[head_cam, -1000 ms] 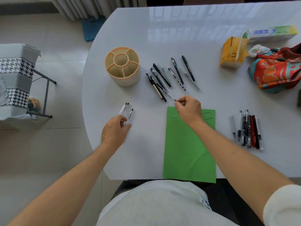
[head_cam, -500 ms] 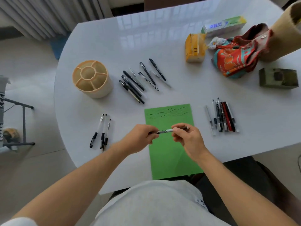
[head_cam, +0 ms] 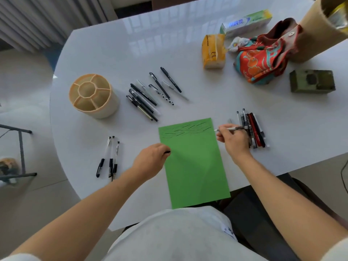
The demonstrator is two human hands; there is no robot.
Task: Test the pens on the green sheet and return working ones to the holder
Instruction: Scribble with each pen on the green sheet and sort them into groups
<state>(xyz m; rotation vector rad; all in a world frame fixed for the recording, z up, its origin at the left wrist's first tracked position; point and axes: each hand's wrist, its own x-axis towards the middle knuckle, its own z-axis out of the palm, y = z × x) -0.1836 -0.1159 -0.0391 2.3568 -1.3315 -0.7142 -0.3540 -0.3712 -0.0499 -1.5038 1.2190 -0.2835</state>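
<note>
Bare white table [head_cam: 131, 53] lies open on the far side, beyond the loose pens [head_cam: 150, 95] and the holder [head_cam: 93, 96]. Between holder and green sheet [head_cam: 194, 166], a clear lane runs diagonally. Three pens [head_cam: 110, 157] block the near left; a pen bundle [head_cam: 252, 127] crowds the sheet's right edge, where the right hand [head_cam: 233, 140] sits.

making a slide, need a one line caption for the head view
Right hand holds an uncapped pen beside the scribbled green paper sheet; left hand grips its black cap.
</note>
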